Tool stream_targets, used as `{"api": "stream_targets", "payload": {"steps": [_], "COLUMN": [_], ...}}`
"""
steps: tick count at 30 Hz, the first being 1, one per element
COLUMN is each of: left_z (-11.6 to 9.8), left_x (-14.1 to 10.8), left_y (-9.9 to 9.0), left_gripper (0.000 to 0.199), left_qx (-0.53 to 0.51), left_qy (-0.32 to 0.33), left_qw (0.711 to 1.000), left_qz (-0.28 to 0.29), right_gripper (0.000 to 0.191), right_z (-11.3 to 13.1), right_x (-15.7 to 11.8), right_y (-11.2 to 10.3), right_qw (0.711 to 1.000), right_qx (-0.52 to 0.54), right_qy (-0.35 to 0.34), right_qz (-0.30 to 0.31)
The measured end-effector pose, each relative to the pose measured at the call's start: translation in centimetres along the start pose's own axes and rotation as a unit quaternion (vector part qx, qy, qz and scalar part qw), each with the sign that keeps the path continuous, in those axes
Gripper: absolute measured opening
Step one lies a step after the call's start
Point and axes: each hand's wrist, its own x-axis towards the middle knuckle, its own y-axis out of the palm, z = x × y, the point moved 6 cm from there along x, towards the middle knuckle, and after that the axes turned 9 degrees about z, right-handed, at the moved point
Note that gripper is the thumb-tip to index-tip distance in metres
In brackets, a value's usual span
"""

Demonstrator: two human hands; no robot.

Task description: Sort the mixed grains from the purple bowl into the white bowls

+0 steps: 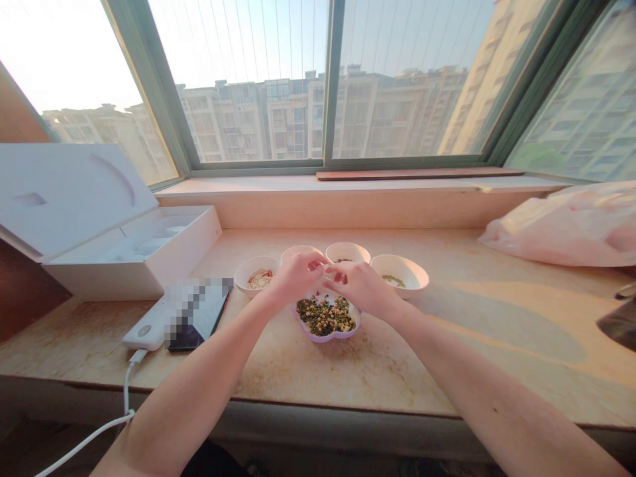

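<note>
A purple-rimmed, lobed bowl (pixel 328 338) holds a mix of green and tan beans or seeds. Over its far side, my left hand (pixel 301 273) and my right hand (pixel 354 281) come together with curled fingers. Both look closed; whatever they pinch is too small to make out. Behind them stand four white bowls in a row. The leftmost bowl (pixel 241 273) contains pale and reddish pieces, and the rightmost bowl (pixel 417 275) has a few greenish seeds. Dark bits show in the bowl (pixel 348 250) behind my right hand. My left hand partly covers another bowl (pixel 298 252).
An open white box (pixel 173 265) stands at the left. Nearer are a white power bank (pixel 149 326) with a cable (pixel 126 384) and a dark phone (pixel 191 334). A plastic bag (pixel 566 225) lies at the right, with a dark object (pixel 619 324) at the edge.
</note>
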Motion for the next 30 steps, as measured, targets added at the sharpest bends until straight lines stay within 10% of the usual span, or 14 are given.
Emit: {"api": "stream_targets", "payload": {"steps": [11, 17, 25, 30], "left_z": [2.4, 1.7, 0.9, 0.6], "left_x": [-0.2, 0.0, 0.0, -0.1], "left_y": [-2.0, -1.7, -1.4, -1.4], "left_gripper": [0.033, 0.031, 0.029, 0.027], "left_qx": [0.256, 0.271, 0.26, 0.242], "left_qy": [-0.113, -0.085, -0.054, -0.041], "left_qw": [0.959, 0.958, 0.963, 0.969], "left_qz": [0.05, 0.046, 0.045, 0.032], "right_gripper": [0.029, 0.048, 0.003, 0.019], "right_z": [3.2, 2.8, 3.2, 2.4], "right_x": [-1.1, -0.4, -0.3, -0.2], "right_y": [3.4, 4.4, 4.6, 5.1], "right_qw": [0.962, 0.962, 0.974, 0.975], "right_qx": [0.024, -0.035, -0.003, 0.01], "right_qy": [-0.169, -0.167, -0.134, -0.113], "right_qz": [0.212, 0.213, 0.181, 0.189]}}
